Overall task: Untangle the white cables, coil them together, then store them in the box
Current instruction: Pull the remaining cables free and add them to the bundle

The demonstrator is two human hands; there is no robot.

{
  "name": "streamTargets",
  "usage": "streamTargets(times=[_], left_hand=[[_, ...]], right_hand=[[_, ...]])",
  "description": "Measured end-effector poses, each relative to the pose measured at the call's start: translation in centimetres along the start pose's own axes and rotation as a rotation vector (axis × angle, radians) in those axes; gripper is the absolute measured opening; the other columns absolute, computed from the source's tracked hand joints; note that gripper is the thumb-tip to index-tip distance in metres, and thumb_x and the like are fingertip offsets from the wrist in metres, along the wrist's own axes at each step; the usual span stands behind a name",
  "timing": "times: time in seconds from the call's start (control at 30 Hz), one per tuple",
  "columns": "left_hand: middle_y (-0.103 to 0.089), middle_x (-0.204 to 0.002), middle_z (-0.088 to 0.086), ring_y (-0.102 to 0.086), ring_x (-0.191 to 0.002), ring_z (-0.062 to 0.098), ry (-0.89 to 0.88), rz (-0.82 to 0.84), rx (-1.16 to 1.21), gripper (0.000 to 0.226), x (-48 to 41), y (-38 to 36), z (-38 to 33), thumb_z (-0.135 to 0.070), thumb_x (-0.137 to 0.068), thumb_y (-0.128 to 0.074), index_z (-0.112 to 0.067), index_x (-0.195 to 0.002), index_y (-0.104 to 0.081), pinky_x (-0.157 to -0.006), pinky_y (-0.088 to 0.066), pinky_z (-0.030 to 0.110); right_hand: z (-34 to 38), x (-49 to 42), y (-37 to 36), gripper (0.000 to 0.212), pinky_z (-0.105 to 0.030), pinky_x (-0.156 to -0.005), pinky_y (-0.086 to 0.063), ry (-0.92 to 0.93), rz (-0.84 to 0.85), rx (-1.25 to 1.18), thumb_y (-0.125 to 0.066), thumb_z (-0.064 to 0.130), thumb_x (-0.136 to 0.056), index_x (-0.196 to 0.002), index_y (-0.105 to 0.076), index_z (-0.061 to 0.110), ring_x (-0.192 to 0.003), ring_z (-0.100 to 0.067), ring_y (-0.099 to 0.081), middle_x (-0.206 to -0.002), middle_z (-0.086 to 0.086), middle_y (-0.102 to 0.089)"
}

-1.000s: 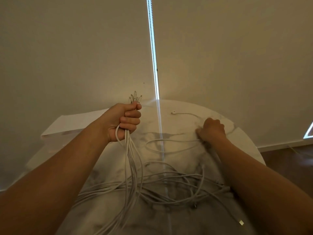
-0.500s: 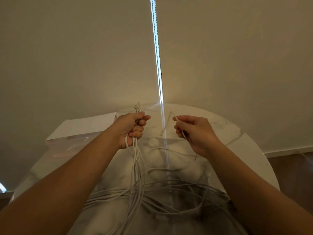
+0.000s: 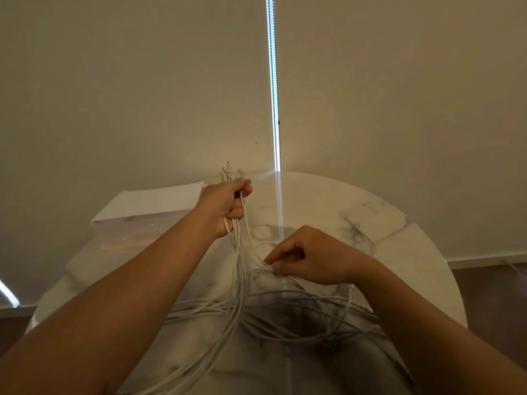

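Observation:
My left hand (image 3: 225,205) grips a bundle of several white cables (image 3: 238,269) just below their plug ends (image 3: 228,173), which stick up above the fist. The strands hang down from it and spread into a loose tangle (image 3: 285,317) on the round marble table (image 3: 385,223). One strand curves from the fist down to my right hand (image 3: 310,256), which pinches it between thumb and fingertips just above the tabletop. The clear box (image 3: 137,226) with a white lid stands at the table's far left.
Beige roller blinds fill the background, with a bright slit and a bead chain (image 3: 274,81) between them. The table's curved edge runs along the right, with dark floor (image 3: 499,295) beyond it.
My right hand handed the picked-up cable end to my left hand, then dropped lower and nearer along that strand. My left fist rose slightly with the added plug.

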State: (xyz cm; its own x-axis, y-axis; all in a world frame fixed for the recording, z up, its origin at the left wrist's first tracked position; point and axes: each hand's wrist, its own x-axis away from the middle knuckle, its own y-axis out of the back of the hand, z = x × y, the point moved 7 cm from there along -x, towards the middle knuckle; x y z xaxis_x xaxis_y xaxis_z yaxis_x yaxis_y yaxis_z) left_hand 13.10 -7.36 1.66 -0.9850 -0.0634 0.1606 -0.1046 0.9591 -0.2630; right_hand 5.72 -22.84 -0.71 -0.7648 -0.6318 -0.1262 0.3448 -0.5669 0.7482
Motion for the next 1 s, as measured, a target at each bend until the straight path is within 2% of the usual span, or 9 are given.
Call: streamTargets(times=[0.1,0.17,0.3,0.43,0.53,0.67,0.8,0.9,1.0], left_hand=[[-0.059,-0.064,0.000,-0.026,-0.032,0.002,-0.053,0.037,-0.041,0.021,1.0,-0.8,-0.4,-0.021,-0.102,-0.049,-0.007,-0.092,-0.062,-0.030,-0.020,0.015],[-0.060,-0.066,0.002,-0.028,-0.034,0.003,-0.081,0.072,-0.089,0.021,1.9,-1.7,-0.7,-0.021,-0.101,-0.050,-0.007,-0.094,-0.063,-0.032,-0.022,0.016],[-0.064,-0.063,0.002,-0.031,-0.037,0.006,-0.137,0.118,-0.192,0.023,3.4,-3.4,-1.1,-0.021,-0.100,-0.051,-0.003,-0.098,-0.066,-0.035,-0.024,0.018],[-0.065,-0.064,0.004,-0.032,-0.037,0.006,-0.162,0.117,-0.249,0.027,3.9,-3.7,-1.3,-0.023,-0.100,-0.053,-0.001,-0.104,-0.068,-0.036,-0.026,0.018],[-0.069,-0.070,0.009,-0.032,-0.038,0.008,-0.178,0.118,-0.297,0.027,4.1,-3.7,-1.5,-0.025,-0.100,-0.052,-0.003,-0.102,-0.067,-0.037,-0.026,0.019],[-0.075,-0.082,0.014,-0.029,-0.040,0.010,-0.178,0.101,-0.335,0.034,4.2,-3.8,-1.6,-0.029,-0.103,-0.045,-0.001,-0.101,-0.064,-0.038,-0.025,0.020],[-0.073,-0.071,0.009,-0.031,-0.043,0.012,-0.177,0.005,-0.265,0.032,3.4,-2.7,-1.8,-0.028,-0.104,-0.042,-0.001,-0.099,-0.058,-0.042,-0.027,0.024],[-0.070,-0.066,0.006,-0.051,-0.055,0.017,-0.172,0.030,-0.131,0.029,3.5,-3.0,-1.6,-0.025,-0.104,-0.042,-0.002,-0.097,-0.060,-0.050,-0.046,0.027],[-0.072,-0.075,0.009,-0.063,-0.075,0.026,-0.158,0.075,-0.023,0.030,3.9,-3.6,-1.3,-0.020,-0.103,-0.042,-0.004,-0.093,-0.065,-0.066,-0.055,0.034]], right_hand=[[-1.0,-0.7,3.0,0.024,-0.034,-0.086,-0.059,-0.152,-0.250,-0.384,-0.064,0.023,-0.094,-0.102,-0.075,0.003,-0.090,-0.023,-0.072,-0.093,-0.008,-0.076],[-1.6,-1.6,4.8,0.028,-0.036,-0.083,-0.060,-0.270,-0.434,-0.607,-0.060,0.023,-0.097,-0.098,-0.073,-0.002,-0.090,-0.031,-0.072,-0.093,-0.015,-0.075],[-0.6,-3.9,6.4,0.032,-0.028,-0.060,-0.049,-0.328,-0.550,-0.744,-0.062,0.032,-0.094,-0.092,-0.074,0.002,-0.069,-0.021,-0.061,-0.082,-0.008,-0.074],[-0.3,-4.5,6.7,0.020,-0.026,-0.053,-0.042,-0.309,-0.641,-0.858,-0.071,0.023,-0.089,-0.086,-0.075,0.004,-0.062,-0.016,-0.050,-0.073,-0.004,-0.072],[-0.4,-4.8,6.6,0.016,-0.028,-0.054,-0.040,-0.319,-0.662,-0.902,-0.074,0.017,-0.085,-0.087,-0.075,0.001,-0.061,-0.016,-0.048,-0.073,-0.008,-0.067],[0.0,-4.1,8.1,0.009,-0.029,-0.065,-0.044,-0.303,-0.783,-0.826,-0.072,0.012,-0.086,-0.085,-0.074,0.004,-0.067,-0.014,-0.052,-0.077,-0.006,-0.069],[2.2,-2.3,8.9,0.013,-0.026,-0.062,-0.055,-0.213,-0.817,-0.624,-0.060,0.010,-0.094,-0.087,-0.071,0.009,-0.059,-0.010,-0.063,-0.073,-0.004,-0.072],[3.7,-1.8,6.6,0.013,-0.033,-0.048,-0.056,-0.181,-0.716,-0.671,-0.058,0.015,-0.098,-0.094,-0.067,0.007,-0.046,-0.020,-0.060,-0.065,-0.012,-0.067],[3.3,-1.9,5.0,0.017,-0.027,-0.048,-0.046,-0.187,-0.782,-0.554,-0.062,0.022,-0.095,-0.085,-0.073,0.014,-0.044,-0.011,-0.056,-0.060,-0.001,-0.066]])
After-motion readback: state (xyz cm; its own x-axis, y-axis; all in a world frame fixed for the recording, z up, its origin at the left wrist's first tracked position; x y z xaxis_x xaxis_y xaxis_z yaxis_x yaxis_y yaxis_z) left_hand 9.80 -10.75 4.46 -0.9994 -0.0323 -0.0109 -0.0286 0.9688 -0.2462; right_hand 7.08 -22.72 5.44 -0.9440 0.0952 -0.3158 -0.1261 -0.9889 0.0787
